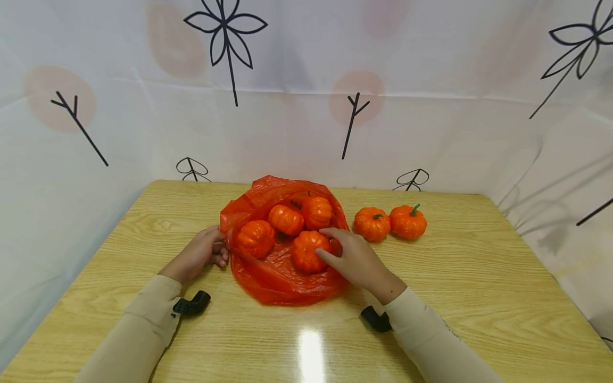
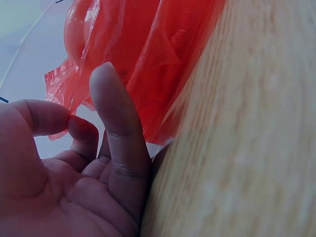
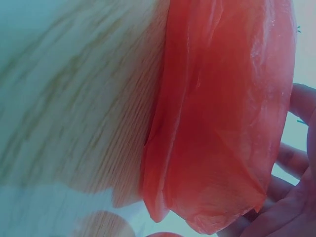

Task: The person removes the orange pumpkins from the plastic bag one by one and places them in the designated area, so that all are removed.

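Head view: the near pumpkin (image 1: 310, 252) sits at four o'clock inside an open-mouthed red bag (image 1: 287, 290), with the right hand (image 1: 356, 258) on it, thumb and forefinger bent onto its right side; how firmly they press, I cannot tell. It looks light, hard-skinned and glossy, so probably a little slippery; a hold across the ribbed sides seems surer than one on top. Three more lie in the bag: the left pumpkin (image 1: 256, 239) at nine o'clock, the middle pumpkin (image 1: 286, 219) at twelve, the back pumpkin (image 1: 316, 213) at one. The bag is thin, crinkled film, likely to sag or tear under a sharp tug; its gathered rim seems the best place to take hold. At nine o'clock the left hand (image 1: 206, 250) pinches that rim between thumb and finger. Outside, between two and three o'clock, the inner loose pumpkin (image 1: 372, 224) and outer loose pumpkin (image 1: 408, 222) sit side by side on the wooden table (image 1: 479, 276), green stems showing. Beyond hangs a patterned white cloth (image 1: 297, 53).

The near pumpkin's underside is hidden, as are some right-hand fingertips; in the right wrist view the bag's wall blocks the contents and the hand is cut off at the edge. The bag's dark lettering (image 1: 296, 204) is partly covered.
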A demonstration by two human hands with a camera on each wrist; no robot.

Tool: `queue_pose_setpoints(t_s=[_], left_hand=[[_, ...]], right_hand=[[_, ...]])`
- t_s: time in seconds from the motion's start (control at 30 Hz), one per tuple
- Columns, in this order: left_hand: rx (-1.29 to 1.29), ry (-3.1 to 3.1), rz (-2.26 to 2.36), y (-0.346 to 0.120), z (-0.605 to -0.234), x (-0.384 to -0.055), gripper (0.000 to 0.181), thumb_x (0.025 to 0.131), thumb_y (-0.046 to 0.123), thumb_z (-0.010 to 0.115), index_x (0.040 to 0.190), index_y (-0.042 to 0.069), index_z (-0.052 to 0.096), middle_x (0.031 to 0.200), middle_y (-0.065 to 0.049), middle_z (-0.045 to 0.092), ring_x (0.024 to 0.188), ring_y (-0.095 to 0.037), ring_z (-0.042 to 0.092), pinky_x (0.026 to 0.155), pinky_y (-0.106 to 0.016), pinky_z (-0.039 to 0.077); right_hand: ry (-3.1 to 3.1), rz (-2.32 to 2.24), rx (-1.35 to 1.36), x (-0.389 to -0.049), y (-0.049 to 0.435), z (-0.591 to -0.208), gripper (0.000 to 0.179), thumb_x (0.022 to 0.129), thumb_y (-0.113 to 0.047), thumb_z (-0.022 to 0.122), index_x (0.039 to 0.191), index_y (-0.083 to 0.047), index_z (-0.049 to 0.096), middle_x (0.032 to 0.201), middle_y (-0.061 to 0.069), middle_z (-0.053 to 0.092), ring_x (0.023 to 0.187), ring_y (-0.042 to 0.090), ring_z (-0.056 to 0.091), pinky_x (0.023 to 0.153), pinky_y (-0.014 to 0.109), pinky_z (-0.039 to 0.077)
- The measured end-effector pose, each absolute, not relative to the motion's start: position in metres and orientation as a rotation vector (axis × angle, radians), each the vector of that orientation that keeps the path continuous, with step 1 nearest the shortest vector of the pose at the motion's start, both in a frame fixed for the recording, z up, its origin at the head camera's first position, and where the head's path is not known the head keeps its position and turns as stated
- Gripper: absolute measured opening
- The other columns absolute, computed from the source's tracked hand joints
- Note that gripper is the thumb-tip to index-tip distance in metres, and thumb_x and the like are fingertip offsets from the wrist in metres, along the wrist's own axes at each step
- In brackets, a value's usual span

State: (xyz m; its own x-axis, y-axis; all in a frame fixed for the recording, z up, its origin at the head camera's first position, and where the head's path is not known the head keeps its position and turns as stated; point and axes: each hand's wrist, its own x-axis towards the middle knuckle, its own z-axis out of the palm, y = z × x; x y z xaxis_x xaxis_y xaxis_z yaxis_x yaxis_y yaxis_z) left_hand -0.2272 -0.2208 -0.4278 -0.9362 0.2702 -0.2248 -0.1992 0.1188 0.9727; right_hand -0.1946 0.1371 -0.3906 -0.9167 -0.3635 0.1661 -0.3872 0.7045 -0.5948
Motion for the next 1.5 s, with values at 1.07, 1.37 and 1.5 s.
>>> queue_pose_setpoints(t_s=[1.07,1.37,1.5], left_hand=[[0.075,2.059,1.892,-0.2203,-0.4279,-0.2261,0.015,0.102,0.014,0.036,0.106,0.01,0.05,0.07,-0.002,0.055,0.061,-0.01,0.055,0.057,-0.025,0.056],[0.089,2.072,1.872,-0.2208,-0.4261,-0.225,0.017,0.103,0.017,0.036,0.11,0.009,0.05,0.073,-0.003,0.055,0.063,-0.011,0.055,0.059,-0.025,0.056],[0.083,2.071,1.875,-0.2208,-0.4262,-0.2248,0.017,0.103,0.017,0.036,0.11,0.008,0.05,0.073,-0.003,0.055,0.062,-0.011,0.055,0.059,-0.025,0.056]], right_hand=[[-2.884,0.981,0.848,-0.1924,0.1402,-0.385,0.049,0.088,-0.017,0.071,0.133,-0.017,0.052,0.121,-0.001,0.063,0.089,0.018,0.056,0.078,0.03,0.05],[-2.96,1.08,0.788,-0.1886,0.1373,-0.3855,0.056,0.088,-0.048,0.071,0.134,-0.026,0.048,0.124,-0.006,0.061,0.108,0.012,0.06,0.098,0.04,0.051],[-2.982,1.098,0.752,-0.1883,0.1365,-0.3868,0.061,0.086,-0.054,0.071,0.134,-0.025,0.047,0.122,-0.004,0.061,0.108,0.013,0.06,0.098,0.04,0.051]])
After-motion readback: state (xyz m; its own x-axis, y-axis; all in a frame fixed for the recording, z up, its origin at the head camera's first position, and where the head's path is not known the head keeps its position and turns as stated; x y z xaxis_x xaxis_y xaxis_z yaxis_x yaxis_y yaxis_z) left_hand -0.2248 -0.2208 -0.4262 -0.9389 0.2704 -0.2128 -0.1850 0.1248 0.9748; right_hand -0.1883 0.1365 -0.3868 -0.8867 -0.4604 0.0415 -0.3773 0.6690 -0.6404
